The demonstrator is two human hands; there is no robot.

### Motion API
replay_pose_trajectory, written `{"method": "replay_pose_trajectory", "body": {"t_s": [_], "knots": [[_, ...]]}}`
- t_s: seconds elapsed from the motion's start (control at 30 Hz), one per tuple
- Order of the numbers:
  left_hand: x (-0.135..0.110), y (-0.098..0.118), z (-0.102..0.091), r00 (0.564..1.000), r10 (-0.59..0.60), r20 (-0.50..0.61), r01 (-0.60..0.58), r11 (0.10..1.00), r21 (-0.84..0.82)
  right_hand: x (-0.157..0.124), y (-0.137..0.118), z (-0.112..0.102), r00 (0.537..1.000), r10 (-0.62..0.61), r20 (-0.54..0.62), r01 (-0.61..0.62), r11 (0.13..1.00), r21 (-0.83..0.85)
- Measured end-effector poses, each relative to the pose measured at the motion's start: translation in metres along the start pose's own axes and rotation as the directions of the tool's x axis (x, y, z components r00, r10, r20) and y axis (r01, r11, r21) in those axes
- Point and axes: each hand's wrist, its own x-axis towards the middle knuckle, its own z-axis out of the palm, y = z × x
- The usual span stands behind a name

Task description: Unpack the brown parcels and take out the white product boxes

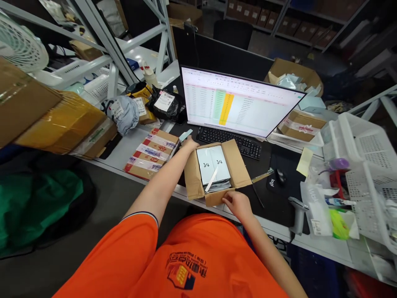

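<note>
An open cardboard box [192, 179] stands on the desk in front of me with its flaps folded outward. Pale blue-grey packets [214, 163] with black markings fill it, and a white strip [211, 179] lies across them. My left hand [189, 145] is closed at the box's far left corner, its fingertips partly hidden. Beside those fingers a pale blue strip [185, 135] sticks out; I cannot tell whether the hand touches it. Thumb and fingers of my right hand [238, 203] pinch the near flap [215, 198]. A piece of tape [263, 176] trails from the right flap.
Behind the box are a keyboard [229, 140] and a monitor [238, 101] showing a spreadsheet. A taped carton [151, 153] lies at left, near wrapped parcels [166, 103]. To the right are a mouse [281, 176], a handheld scanner [298, 215] and white baskets [369, 145].
</note>
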Motion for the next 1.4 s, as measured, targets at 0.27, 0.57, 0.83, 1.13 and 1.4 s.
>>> {"method": "replay_pose_trajectory", "body": {"t_s": [0.27,0.57,0.83,1.13,1.4], "knots": [[-0.119,0.023,0.023,0.893,0.437,-0.107,-0.385,0.866,0.318,0.067,-0.024,-0.031,0.991,0.053,-0.120,-0.044,0.997,0.070],[-0.160,-0.021,0.056,0.938,0.347,0.026,-0.322,0.839,0.439,0.079,-0.050,-0.015,0.982,0.178,-0.065,-0.185,0.975,-0.122],[-0.169,-0.033,0.054,0.950,0.314,0.002,-0.287,0.866,0.409,0.084,-0.032,-0.018,0.983,0.172,-0.067,-0.178,0.980,-0.093],[-0.179,-0.044,0.055,0.954,0.299,-0.035,-0.265,0.889,0.374,0.083,-0.048,-0.023,0.961,0.262,-0.089,-0.272,0.952,-0.142],[-0.174,-0.045,0.054,0.945,0.327,-0.007,-0.300,0.876,0.377,0.111,-0.076,-0.027,0.901,0.422,-0.105,-0.433,0.890,-0.144]]}}
